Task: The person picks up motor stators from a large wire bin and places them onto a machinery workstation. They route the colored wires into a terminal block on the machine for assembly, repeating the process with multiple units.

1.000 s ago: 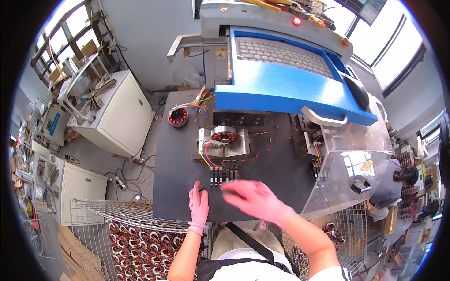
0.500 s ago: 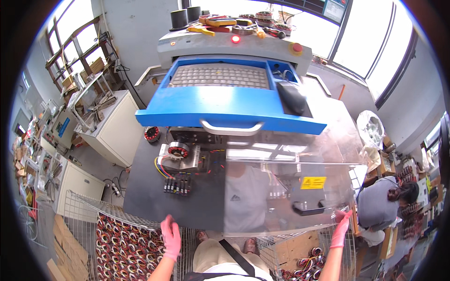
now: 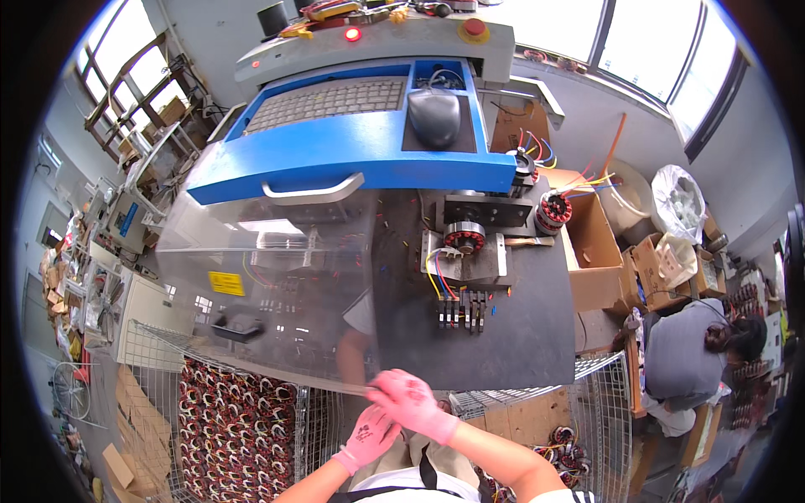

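My right hand (image 3: 412,404), in a pink glove, has its fingers curled at the near right corner of a clear plastic cover (image 3: 289,344). Just below it, partly overlapped by it, is my left hand (image 3: 371,434), also gloved in pink, fingers stretched out and holding nothing visible. The cover lies over the left half of the dark worktop and bears a black handle (image 3: 237,325) and a yellow label (image 3: 226,283). Right of it, uncovered, a round motor stator (image 3: 464,238) with red and black parts sits on a metal fixture (image 3: 485,267). Its coloured wires run to a row of black terminal clamps (image 3: 461,312).
A blue drawer (image 3: 335,172) with keyboard (image 3: 323,105) and mouse (image 3: 433,117) juts over the worktop. Another stator (image 3: 553,213) stands right of the fixture. A wire basket (image 3: 239,427) of stators is at lower left. Cardboard boxes (image 3: 597,239) and a seated person (image 3: 688,356) are right.
The clear cover has slid from the right half to the left half, uncovering the right fixture. My right hand has come left with it, and my hands now overlap. The view has shifted right.
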{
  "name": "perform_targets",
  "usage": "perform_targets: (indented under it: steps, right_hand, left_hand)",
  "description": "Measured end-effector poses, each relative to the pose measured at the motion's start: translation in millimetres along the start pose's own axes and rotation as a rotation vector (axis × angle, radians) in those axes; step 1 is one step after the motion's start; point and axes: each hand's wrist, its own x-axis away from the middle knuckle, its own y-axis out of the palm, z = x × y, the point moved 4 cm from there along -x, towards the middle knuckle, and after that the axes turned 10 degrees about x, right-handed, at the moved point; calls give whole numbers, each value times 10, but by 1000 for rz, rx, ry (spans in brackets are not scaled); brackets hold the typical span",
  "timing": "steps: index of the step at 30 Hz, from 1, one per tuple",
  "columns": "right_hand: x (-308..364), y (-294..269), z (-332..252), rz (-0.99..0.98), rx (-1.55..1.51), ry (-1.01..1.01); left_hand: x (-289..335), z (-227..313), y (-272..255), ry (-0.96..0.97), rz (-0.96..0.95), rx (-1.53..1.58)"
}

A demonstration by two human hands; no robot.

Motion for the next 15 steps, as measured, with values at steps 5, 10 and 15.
perform_targets:
  steps: [5,10,15]
  right_hand:
    - [-356,385,-276,-17,81,-13]
    - [-461,564,-403,-69,15,3]
    - [-455,135,-276,122,-15,-23]
  left_hand:
    - [-708,362,25,176,153,-12]
    - [-1311,535,-42,309,415,-209]
    - [-1801,565,42,357,423,-212]
